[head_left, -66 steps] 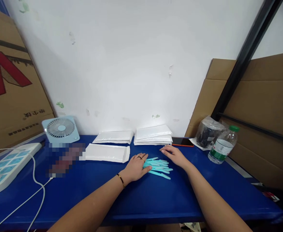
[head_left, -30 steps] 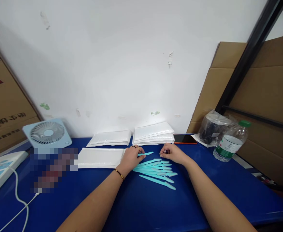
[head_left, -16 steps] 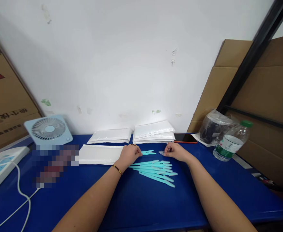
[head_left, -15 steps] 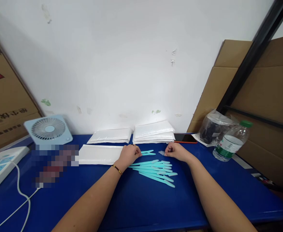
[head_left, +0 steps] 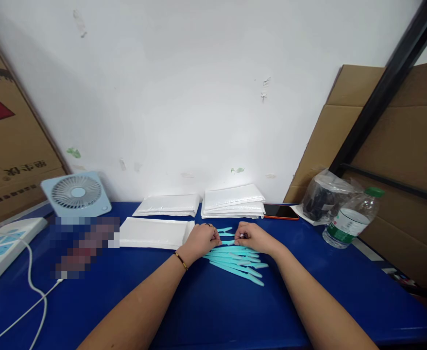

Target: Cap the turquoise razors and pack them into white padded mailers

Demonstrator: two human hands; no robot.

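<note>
Several turquoise razor-like sticks lie fanned out on the blue table. Above them, my left hand and my right hand are close together, both with fingers pinched. Between them is one turquoise stick, its left end at my left fingertips and its right end at my right fingertips. Two more sticks show just behind it. Something small and pale shows in my right fingers, too small to name. A white padded envelope lies flat to the left of my left hand.
Behind stand two piles of white envelopes, beside a phone. A bottle and a bagged cup are at the right. A fan, a power strip and a cable are at the left.
My right hand has moved left, close to my left hand. A stick is now held between them. The clear small piece seen earlier at my right fingertips no longer shows plainly.
</note>
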